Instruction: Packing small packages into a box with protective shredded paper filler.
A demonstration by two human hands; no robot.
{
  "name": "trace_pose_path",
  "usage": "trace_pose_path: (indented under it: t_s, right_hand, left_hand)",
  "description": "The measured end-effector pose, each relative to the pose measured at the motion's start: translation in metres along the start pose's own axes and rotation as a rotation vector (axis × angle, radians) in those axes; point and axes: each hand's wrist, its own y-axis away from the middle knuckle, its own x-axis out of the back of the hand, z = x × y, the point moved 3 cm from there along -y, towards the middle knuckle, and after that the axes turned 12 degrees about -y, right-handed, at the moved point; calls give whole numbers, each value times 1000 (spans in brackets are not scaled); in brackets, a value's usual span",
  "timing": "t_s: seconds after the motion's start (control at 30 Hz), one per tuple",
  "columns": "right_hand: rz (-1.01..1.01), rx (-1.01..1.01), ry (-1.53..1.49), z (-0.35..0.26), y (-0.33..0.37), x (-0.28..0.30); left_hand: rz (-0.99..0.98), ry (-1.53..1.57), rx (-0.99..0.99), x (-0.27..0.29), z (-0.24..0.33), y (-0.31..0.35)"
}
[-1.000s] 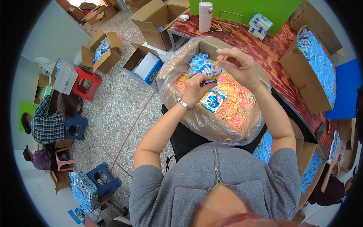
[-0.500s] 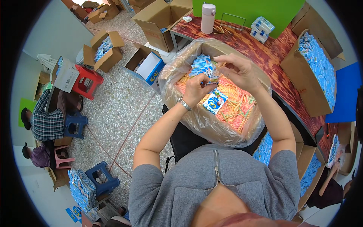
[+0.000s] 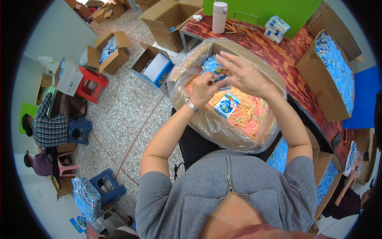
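From the head camera I see my left hand (image 3: 203,88) and right hand (image 3: 242,75) raised together over a big cardboard box (image 3: 254,59) lined with a clear plastic bag (image 3: 223,131). Both hands close on a small blue packet (image 3: 218,72) held between them: the left fingers pinch its lower left edge, the right fingers curl over its top and right side. A metal watch (image 3: 192,105) sits on my left wrist. Below the hands, the bag holds a heap of thin orange and yellow sticks (image 3: 248,113), with another blue-and-white packet (image 3: 227,104) lying on top of them. The box rests against a dark red table (image 3: 286,55), where a pink-lidded bottle (image 3: 219,16) stands near the far edge. To my right, an open carton of blue packets (image 3: 332,75) sits on the table. On my left, a red stool (image 3: 92,81) stands on the speckled floor, and a person in a checked shirt (image 3: 49,126) sits beyond it.
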Motion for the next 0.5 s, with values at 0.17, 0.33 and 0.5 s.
trace_pose_path:
  t_s: [0.17,0.33,0.5]
  right_hand:
    - [22,-431,-474,26,-5,-11]
    - [-43,-395,-322,94,20,-75]
    - [9,-269,-95,120,32,-136]
  left_hand:
    - [-41,245,194,3,-17,-3]
    - [95,189,310,4,-56,-1]
    - [-55,452,796,-32,-80,16]
